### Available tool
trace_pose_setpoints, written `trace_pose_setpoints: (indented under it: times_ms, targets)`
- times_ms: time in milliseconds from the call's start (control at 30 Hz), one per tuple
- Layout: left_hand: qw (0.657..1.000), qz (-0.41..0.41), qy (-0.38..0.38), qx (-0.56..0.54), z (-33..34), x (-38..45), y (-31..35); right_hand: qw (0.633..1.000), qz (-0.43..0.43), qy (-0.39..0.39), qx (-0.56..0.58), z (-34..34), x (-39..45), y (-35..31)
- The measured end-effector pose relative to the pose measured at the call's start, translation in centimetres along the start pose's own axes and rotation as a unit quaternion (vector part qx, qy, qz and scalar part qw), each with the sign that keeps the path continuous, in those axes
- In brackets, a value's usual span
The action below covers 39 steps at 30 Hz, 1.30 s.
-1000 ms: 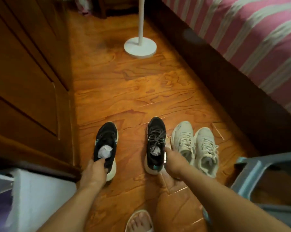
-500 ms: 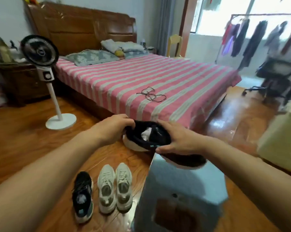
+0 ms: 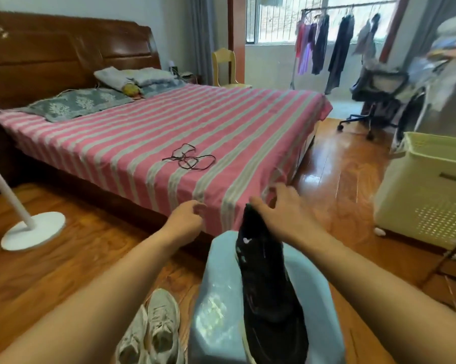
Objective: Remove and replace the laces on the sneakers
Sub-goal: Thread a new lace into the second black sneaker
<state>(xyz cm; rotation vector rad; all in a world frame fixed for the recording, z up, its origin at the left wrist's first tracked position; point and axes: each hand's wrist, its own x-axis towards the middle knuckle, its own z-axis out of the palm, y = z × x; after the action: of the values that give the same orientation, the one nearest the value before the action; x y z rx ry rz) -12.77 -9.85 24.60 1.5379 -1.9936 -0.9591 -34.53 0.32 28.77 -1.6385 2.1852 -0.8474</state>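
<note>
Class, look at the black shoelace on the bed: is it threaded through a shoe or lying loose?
Loose. The black shoelace lies in open loops on the striped bed, apart from the black sneaker.
</note>
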Motion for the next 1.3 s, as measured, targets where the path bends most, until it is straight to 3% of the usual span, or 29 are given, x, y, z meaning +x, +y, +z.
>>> trace_pose_setpoints:
  times_ms: [200, 400, 567, 767, 933, 1167, 1300]
  targets:
    - [0.977, 0.042, -0.020, 0.210, -0.9, 16.0, -3.4, 0.986, -0.062, -0.126, -0.088, 4.8, 16.2, -1.1]
    - [0.968, 0.028, -0.034, 0.247, 1.1, 29.7, -6.2, 0.979, -0.058, -0.176, -0.083, 8.1, 21.5, 1.2]
    - [0.933, 0.031, -0.035, 0.356, 2.4, 28.0, -5.7, 0.975, -0.049, -0.193, -0.093, 7.3, 18.8, 2.2]
    - [0.931, 0.041, 0.002, 0.364, 2.8, 21.8, -3.7, 0.971, -0.053, -0.215, -0.089, 5.5, 14.5, 1.2]
    - [0.941, 0.058, 0.040, 0.330, 2.9, 24.5, -3.8, 0.986, -0.051, -0.157, -0.024, 7.1, 17.2, 2.7]
    - [0.937, 0.058, 0.047, 0.340, 4.2, 32.0, -5.8, 0.986, -0.022, -0.162, -0.019, 10.2, 23.9, 5.3]
    - [0.970, 0.109, 0.058, 0.207, 3.0, 27.4, -3.1, 0.984, -0.038, -0.170, -0.043, 9.4, 22.8, 4.5]
